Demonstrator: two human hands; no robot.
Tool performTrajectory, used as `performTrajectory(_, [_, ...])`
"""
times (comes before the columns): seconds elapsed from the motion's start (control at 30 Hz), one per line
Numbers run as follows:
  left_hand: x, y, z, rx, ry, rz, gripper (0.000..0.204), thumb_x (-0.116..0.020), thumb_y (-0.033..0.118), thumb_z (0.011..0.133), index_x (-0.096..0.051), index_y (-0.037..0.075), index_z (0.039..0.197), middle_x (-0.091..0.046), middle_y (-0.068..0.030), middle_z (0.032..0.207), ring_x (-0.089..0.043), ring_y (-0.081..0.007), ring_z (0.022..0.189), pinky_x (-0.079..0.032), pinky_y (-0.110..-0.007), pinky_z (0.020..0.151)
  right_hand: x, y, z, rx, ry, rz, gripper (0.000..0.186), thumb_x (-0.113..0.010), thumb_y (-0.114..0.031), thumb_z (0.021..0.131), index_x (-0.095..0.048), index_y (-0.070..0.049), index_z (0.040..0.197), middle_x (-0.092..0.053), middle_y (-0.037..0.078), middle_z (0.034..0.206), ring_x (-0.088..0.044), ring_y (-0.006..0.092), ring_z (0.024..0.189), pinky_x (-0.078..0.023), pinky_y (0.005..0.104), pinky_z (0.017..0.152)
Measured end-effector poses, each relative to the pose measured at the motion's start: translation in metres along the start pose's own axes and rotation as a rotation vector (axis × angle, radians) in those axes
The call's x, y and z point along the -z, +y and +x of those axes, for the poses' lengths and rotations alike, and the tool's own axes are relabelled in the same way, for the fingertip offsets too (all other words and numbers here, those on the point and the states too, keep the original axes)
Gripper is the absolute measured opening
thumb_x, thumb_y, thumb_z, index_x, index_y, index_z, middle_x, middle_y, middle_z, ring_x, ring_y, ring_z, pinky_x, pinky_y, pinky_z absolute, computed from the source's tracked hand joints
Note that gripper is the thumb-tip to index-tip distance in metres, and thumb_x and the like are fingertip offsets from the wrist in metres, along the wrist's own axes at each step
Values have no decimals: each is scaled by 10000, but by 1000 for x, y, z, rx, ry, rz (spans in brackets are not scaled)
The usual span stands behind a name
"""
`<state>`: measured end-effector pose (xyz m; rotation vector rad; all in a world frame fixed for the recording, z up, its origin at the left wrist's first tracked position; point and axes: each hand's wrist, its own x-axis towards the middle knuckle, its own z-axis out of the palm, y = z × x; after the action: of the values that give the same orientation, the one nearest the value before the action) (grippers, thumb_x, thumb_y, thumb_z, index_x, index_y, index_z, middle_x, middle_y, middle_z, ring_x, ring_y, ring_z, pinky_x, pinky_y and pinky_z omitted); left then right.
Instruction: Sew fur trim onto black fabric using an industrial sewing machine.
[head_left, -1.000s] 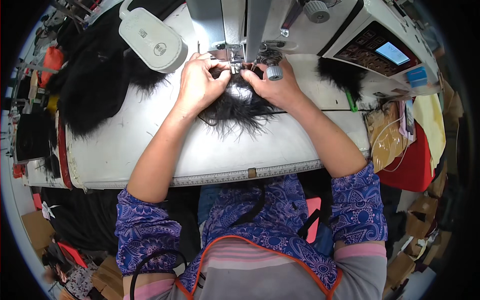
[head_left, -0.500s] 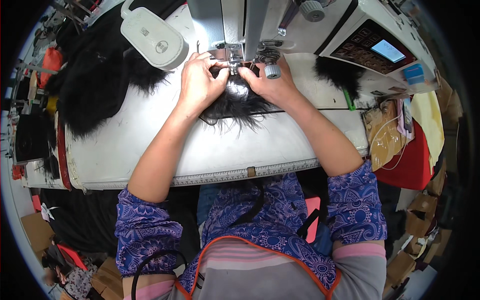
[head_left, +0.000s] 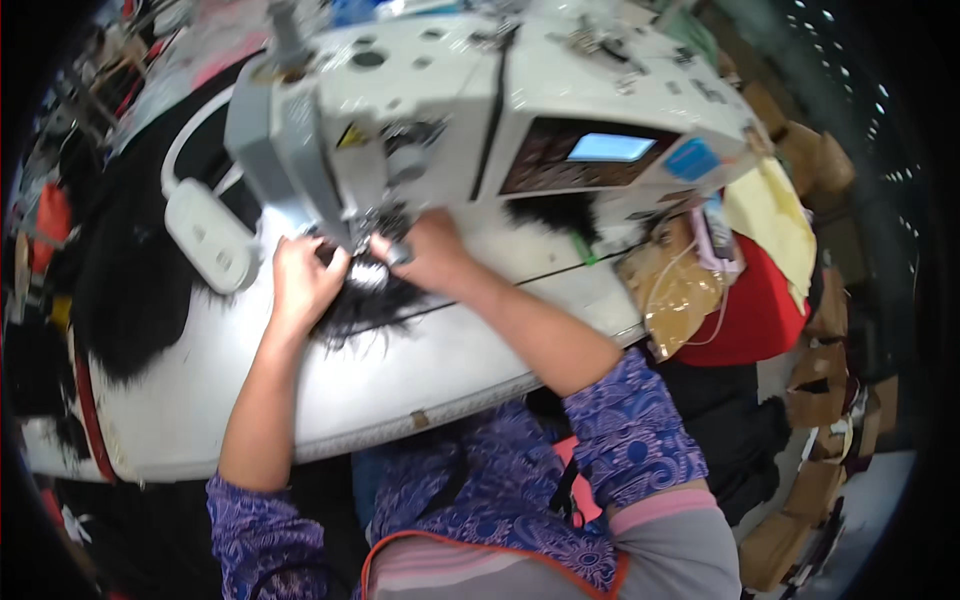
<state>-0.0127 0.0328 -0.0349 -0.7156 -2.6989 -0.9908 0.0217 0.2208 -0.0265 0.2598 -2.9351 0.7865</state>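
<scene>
A piece of black fur (head_left: 372,305) lies on the white sewing machine bed, its long hairs spreading toward me. My left hand (head_left: 305,283) holds its left side, thumb and fingers closed close to the presser foot. On the other side, my right hand (head_left: 432,258) grips the fur, with the thumb near the foot and some fingers hidden behind the machine's parts. The grey and white sewing machine (head_left: 420,95) stands over both hands, and its lamp lights the fur. Motion blur hides the needle and exact fingertip contact.
A white lamp-like unit (head_left: 212,238) hangs left of the machine head. More black fur (head_left: 130,300) covers the table's left side. A black tuft (head_left: 555,215) and a green tool (head_left: 584,250) lie at right, near a clear plastic bag (head_left: 665,290) and red cloth (head_left: 760,310).
My view has swung up and to the right and tilted, so the machine's top and control panel show more fully. Both hands remain at the fur beside the presser foot.
</scene>
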Motion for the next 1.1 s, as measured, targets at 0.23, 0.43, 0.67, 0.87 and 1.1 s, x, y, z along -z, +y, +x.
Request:
performTrajectory(0.23, [5,13,-2,90,-19,-152,128,-691,144,744,-712,38,812,-615,-125,581,-572,-198,508,-445,-313,534,-3,3,-7,217,333,77,164,-584,-170,747,-668,-31,776,-657,158,793,-627,345,770,-490,453,704])
performTrajectory(0.43, [15,9,-10,140,-94,-199,140,-683,55,735,-689,-26,849,-701,-102,810,-662,-177,750,-513,-309,737,-4,-1,-6,206,168,40,220,-565,-232,787,-676,-44,759,-656,164,794,-628,355,763,-486,461,706])
performTrajectory(0.67, [0,15,2,36,4,-194,114,-687,133,735,-716,40,795,-695,-133,792,-663,-271,740,-412,-424,994,3,20,-6,197,255,52,260,-574,-257,789,-677,-30,719,-651,151,732,-631,352,715,-485,458,646])
performTrajectory(0.87, [3,10,-2,27,8,-278,128,-680,114,739,-725,37,830,-710,-116,849,-663,-277,857,-312,-491,1082,10,1,-5,154,203,188,266,-721,-236,764,-665,-40,935,-692,123,880,-661,306,813,-501,383,717])
performTrajectory(1.1, [1,11,-1,40,-16,-284,136,-664,82,723,-728,34,833,-693,-122,909,-613,-262,917,-401,-403,1018,10,4,-8,156,197,261,220,-713,-182,772,-664,-35,929,-694,93,831,-666,234,769,-498,346,697])
